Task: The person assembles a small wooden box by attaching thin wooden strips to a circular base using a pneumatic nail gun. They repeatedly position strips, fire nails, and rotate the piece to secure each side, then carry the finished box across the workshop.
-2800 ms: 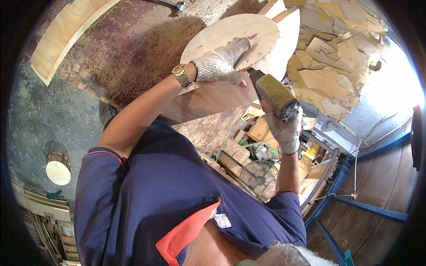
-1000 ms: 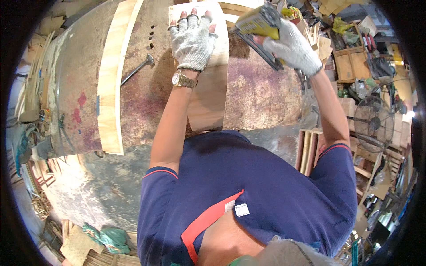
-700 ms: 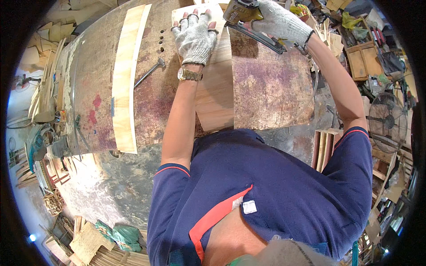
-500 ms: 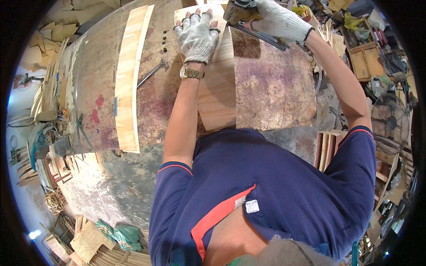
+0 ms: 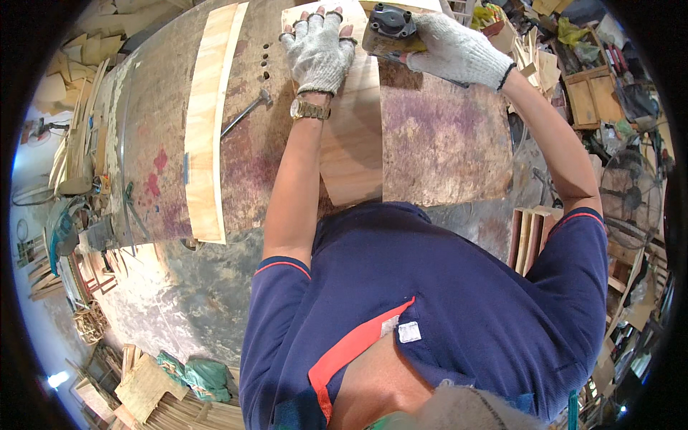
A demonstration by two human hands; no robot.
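My left hand [image 5: 317,54], in a knit glove with bare fingertips, lies flat with fingers spread on a plywood sheet [image 5: 351,165]. My gloved right hand [image 5: 462,54] is wrapped round a nail gun [image 5: 390,32], just right of the left hand. The gun has a dark round cap, and its head is over the far right edge of the sheet. Its tip is hidden, so contact with the wood cannot be made out. To the left, a hammer [image 5: 247,115] lies on the worn workbench [image 5: 444,143].
A long pale plywood strip [image 5: 208,129] lies along the left of the bench, beside the hammer. Wood scraps and a wooden box [image 5: 593,97] are piled at the far right, with a standing fan [image 5: 627,190] nearer. Boards [image 5: 530,233] stand by my right elbow.
My right hand has turned the nail gun more upright, so its cap now shows and its long dark magazine is mostly hidden. My left hand stays nearly in place on the sheet.
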